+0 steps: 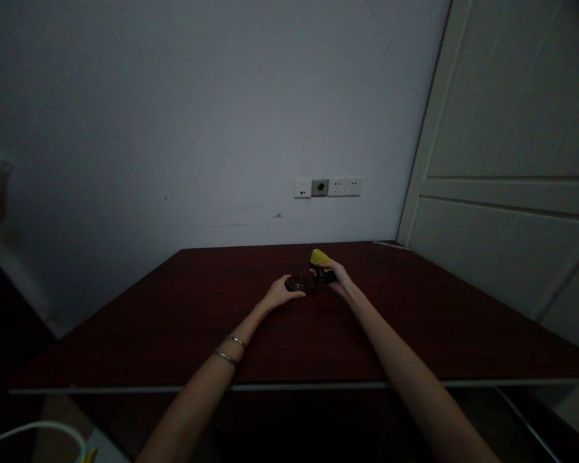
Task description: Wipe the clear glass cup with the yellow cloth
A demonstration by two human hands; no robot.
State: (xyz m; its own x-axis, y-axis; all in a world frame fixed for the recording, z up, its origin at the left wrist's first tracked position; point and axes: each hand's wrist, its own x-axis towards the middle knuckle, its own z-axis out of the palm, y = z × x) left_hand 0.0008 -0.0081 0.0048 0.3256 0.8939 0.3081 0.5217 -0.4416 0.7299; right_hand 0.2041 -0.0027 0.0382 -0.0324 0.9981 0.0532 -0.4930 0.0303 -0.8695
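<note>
A small round dark glass bowl (298, 283), possibly an ashtray, stands on the dark red table (197, 308). My left hand (280, 292) curls around its left side, thumb at the near edge and fingers behind. Just right of the bowl, my right hand (338, 275) is closed on a yellow and black object (320, 258), its yellow part pointing up and its black part down. The dim light hides what kind of object it is. A gap separates it from the bowl's rim.
Behind the table rises a pale wall with a row of sockets (336, 187). A white panelled door (502, 257) borders the right side. At lower left, a white cable (43, 424) hangs below the table's front edge (318, 386).
</note>
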